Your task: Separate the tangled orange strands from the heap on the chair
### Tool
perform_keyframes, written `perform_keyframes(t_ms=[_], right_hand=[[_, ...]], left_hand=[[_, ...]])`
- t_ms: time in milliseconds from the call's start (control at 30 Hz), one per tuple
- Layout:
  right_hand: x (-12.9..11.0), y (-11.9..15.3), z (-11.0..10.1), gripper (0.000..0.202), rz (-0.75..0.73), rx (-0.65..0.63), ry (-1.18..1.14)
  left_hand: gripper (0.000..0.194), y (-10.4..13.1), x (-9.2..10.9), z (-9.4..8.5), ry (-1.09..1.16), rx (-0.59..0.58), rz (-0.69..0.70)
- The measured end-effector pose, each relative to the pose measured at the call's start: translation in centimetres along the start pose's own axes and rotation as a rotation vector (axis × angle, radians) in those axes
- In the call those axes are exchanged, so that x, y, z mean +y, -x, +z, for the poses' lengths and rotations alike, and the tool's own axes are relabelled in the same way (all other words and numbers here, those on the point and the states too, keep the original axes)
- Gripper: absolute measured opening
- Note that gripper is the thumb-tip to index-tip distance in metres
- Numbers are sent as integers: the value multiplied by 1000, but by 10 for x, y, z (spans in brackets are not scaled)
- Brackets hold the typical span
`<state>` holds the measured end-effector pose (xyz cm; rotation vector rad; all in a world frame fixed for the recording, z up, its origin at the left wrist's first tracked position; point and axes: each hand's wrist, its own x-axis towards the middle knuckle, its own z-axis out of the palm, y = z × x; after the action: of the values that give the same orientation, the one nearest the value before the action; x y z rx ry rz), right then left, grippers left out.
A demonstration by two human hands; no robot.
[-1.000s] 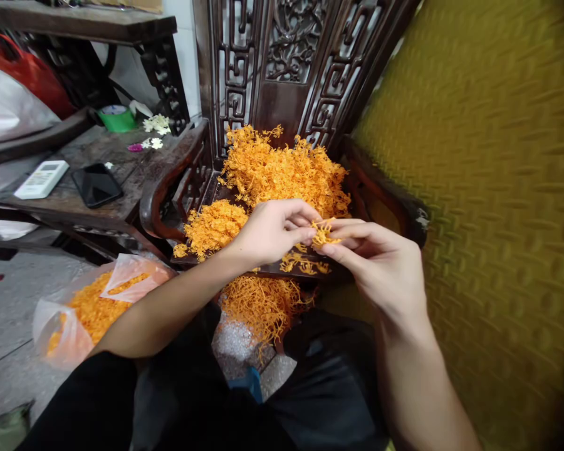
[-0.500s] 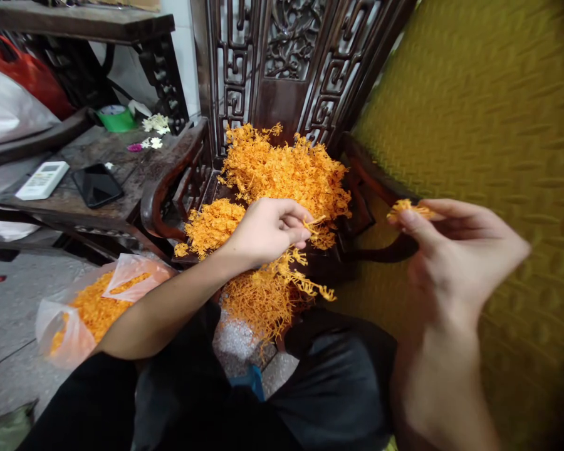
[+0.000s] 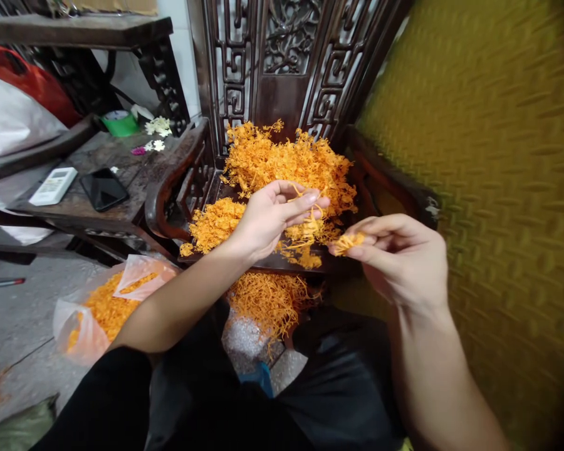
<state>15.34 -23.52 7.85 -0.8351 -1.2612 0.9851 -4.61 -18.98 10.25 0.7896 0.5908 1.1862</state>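
Observation:
My left hand [image 3: 275,216] is over the chair seat, its fingers closed on a thin orange flower sprig [image 3: 305,232] whose strands hang below. To its right, my right hand [image 3: 402,260] pinches a small bunch of orange flowers [image 3: 348,243] between thumb and fingers. Behind both hands a large pile of orange flower sprigs [image 3: 286,160] fills the back of the carved wooden chair [image 3: 284,100]. A smaller orange heap [image 3: 216,224] lies on the seat at the left. Below the seat edge sits a tangle of thin orange stems [image 3: 270,297].
A translucent plastic bag [image 3: 141,282] of orange pieces stands on the floor at left. On the side wooden seat lie a phone [image 3: 103,189], a white remote [image 3: 54,186], green tape [image 3: 121,124] and white flowers [image 3: 158,126]. A yellow textured surface [image 3: 498,125] rises at right.
My right hand has moved left and slightly down with its bunch, close to my left hand. My left hand has risen slightly, still holding the sprig. The view has shifted a little.

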Motion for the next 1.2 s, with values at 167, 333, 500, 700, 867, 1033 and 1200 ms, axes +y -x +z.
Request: perform_keyframes(t_ms=[167, 333, 500, 700, 867, 1033, 1200], right_hand=[[3, 3, 7, 39, 114, 93, 18], [4, -1, 16, 39, 183, 154, -80], [0, -3, 10, 38, 250, 113, -80], [-5, -2, 7, 35, 487, -113, -196], [-4, -1, 16, 47, 650, -180, -352], [0, -2, 24, 40, 604, -103, -381], [5, 1, 26, 34, 436, 19, -225]], left_hand=[[26, 0, -9, 4, 5, 11, 72], [27, -2, -14, 5, -43, -4, 138], [32, -3, -17, 1, -87, -11, 193], [32, -3, -19, -1, -150, -29, 267], [28, 3, -22, 5, -239, -39, 418], [22, 11, -27, 10, -314, -89, 486], [28, 3, -23, 0, -440, -90, 408]])
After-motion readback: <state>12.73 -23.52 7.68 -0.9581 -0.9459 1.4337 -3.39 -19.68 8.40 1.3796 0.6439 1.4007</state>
